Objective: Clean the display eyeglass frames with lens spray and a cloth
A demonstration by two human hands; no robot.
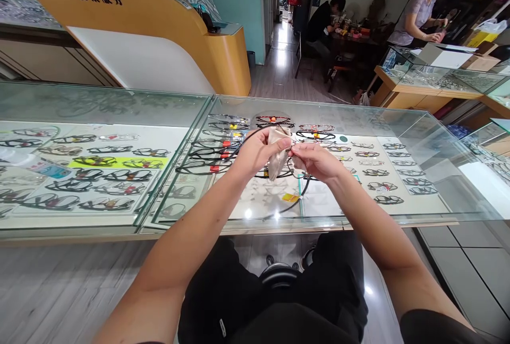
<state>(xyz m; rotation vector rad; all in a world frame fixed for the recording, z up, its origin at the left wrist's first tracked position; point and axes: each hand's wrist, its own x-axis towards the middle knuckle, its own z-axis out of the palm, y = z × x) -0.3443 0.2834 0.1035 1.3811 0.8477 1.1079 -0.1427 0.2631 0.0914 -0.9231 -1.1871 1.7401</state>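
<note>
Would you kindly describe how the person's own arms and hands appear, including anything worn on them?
Both forearms are bare up to the elbows, with no long sleeves. The left hand and right hand wear no gloves; no watch, bracelet or ring shows. A dark short sleeve edge appears on the right upper arm at the picture's bottom.

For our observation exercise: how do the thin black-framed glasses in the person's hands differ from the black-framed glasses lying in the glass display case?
The thin black-framed glasses are held above the glass, arms unfolded, in the grip of the left hand and right hand, with a beige cloth against them. The black-framed glasses in the glass display case lie under the glass, in rows, some tagged. Both have dark frames.
</note>
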